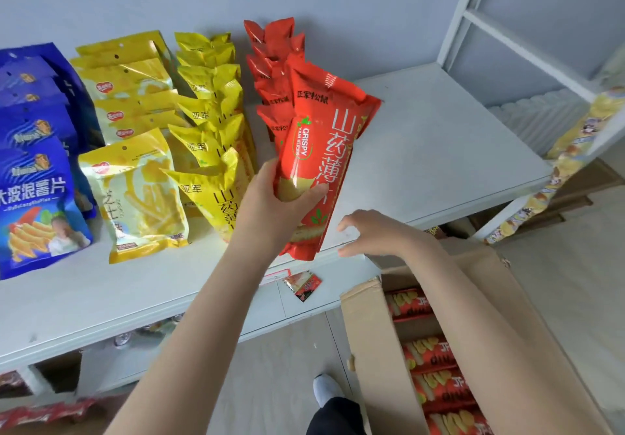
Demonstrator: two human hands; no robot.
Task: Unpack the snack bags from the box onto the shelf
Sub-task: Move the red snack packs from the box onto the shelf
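Snack bag [318,150] in left hand [267,204], one box [372,350]

A small shop, I'd say: a white shelf [439,137] carries snack packs faced up in rows by kind, blue bags [33,164], yellow bags [209,113], red bags [270,62], with a full carton [368,350] beside it.

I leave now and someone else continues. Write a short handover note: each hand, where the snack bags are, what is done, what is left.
Left hand grips a red Crispy Yam Slices bag above the shelf, next to the red row.
Right hand is open and holds nothing, over the shelf's front edge.
Done: the red row stands on the shelf.
Left: set this bag down; more red bags lie in the cardboard box.
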